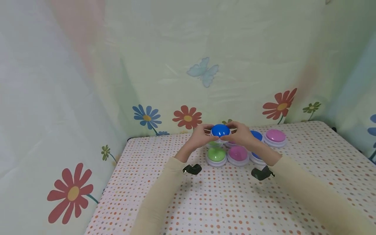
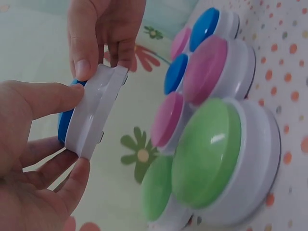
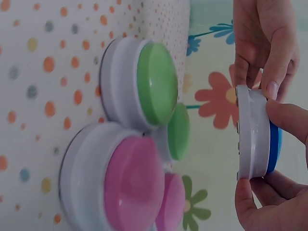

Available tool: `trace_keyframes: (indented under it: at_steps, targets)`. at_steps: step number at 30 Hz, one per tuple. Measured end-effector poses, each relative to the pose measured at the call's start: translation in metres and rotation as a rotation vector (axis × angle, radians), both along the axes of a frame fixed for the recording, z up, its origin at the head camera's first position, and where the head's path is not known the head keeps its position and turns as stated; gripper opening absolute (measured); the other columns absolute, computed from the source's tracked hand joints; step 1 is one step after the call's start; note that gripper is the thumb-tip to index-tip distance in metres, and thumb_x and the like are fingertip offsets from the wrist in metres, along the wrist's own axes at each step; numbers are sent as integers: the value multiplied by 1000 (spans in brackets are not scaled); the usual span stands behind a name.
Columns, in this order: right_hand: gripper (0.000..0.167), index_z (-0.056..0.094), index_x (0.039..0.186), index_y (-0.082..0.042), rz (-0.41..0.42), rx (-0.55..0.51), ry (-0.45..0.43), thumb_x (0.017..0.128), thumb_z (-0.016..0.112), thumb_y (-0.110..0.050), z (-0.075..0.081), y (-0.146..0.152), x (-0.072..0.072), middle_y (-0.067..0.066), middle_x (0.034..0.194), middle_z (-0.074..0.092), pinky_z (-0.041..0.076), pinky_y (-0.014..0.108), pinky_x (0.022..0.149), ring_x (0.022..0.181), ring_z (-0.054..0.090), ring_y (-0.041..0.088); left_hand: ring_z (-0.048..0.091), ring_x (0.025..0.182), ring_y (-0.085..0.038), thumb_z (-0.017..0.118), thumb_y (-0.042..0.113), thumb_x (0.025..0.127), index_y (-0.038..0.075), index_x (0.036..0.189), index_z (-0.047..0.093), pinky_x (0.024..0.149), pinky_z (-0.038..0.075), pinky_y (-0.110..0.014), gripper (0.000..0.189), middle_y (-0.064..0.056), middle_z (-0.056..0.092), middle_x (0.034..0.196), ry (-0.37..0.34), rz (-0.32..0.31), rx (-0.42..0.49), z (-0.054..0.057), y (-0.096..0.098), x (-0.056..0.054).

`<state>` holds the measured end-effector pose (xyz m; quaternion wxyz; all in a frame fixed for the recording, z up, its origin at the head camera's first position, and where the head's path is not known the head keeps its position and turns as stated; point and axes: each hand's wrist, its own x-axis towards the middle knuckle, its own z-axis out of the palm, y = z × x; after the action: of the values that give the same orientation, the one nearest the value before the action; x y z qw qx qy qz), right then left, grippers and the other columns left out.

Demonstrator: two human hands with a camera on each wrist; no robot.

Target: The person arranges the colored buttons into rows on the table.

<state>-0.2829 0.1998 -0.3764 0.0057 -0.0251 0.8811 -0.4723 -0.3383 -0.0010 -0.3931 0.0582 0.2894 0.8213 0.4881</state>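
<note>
My left hand [image 1: 202,135] and my right hand [image 1: 239,133] together grip a round push button with a blue dome [image 1: 220,130] and white base. In the left wrist view the white base [image 2: 92,113] is tilted and held clear of the table, thumbs and fingers at its rim. Below it stand a green button [image 1: 216,154] and a pink button [image 1: 238,153] in the front row. Another green button [image 2: 157,187] and a pink one [image 2: 167,119] stand behind these, partly hidden by my hands in the head view.
Blue buttons, one at the back [image 1: 257,135], stand partly behind my right forearm. A pink button [image 1: 275,135] sits at the right end. The dotted tablecloth [image 1: 205,209] covers the table, and a flowered curtain [image 1: 235,98] hangs behind it.
</note>
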Motion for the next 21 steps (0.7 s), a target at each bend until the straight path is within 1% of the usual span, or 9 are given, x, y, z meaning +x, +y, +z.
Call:
trace_keyframes:
  at_steps: [7,10,15,18,21]
  targets:
    - [75,44,139,1,-42,41,24,83,78,-35,-1,35,16,24,135,48,49,48,89,114,49,40,62,102,-22,78,17,84,0,132,57,79,52,-21,55,-10,63,122,-11,-63,12,2,37,7]
    - [74,42,141,1,-58,49,7,85,76,-34,-2,48,25,25,136,46,47,51,91,114,47,41,62,100,-20,78,16,83,0,131,58,78,52,-20,55,-10,63,119,-15,-90,7,1,51,10]
    - [77,36,144,0,-75,58,-24,87,74,-35,-4,71,40,27,140,41,41,59,96,121,41,44,61,98,-14,79,17,82,3,131,59,77,51,-19,55,-6,63,115,-20,-129,-9,-2,75,15]
    - [78,35,145,0,-95,73,-30,87,74,-35,-5,85,48,28,140,40,41,61,95,122,40,47,60,98,-12,78,19,83,5,132,58,76,52,-19,55,-4,63,116,-46,-151,-14,-3,90,20]
    - [77,35,144,1,-116,84,-35,88,73,-34,-5,94,55,30,139,40,44,61,93,122,41,48,59,99,-13,78,19,83,5,132,58,75,52,-19,54,-4,63,118,-62,-164,-17,-5,102,23]
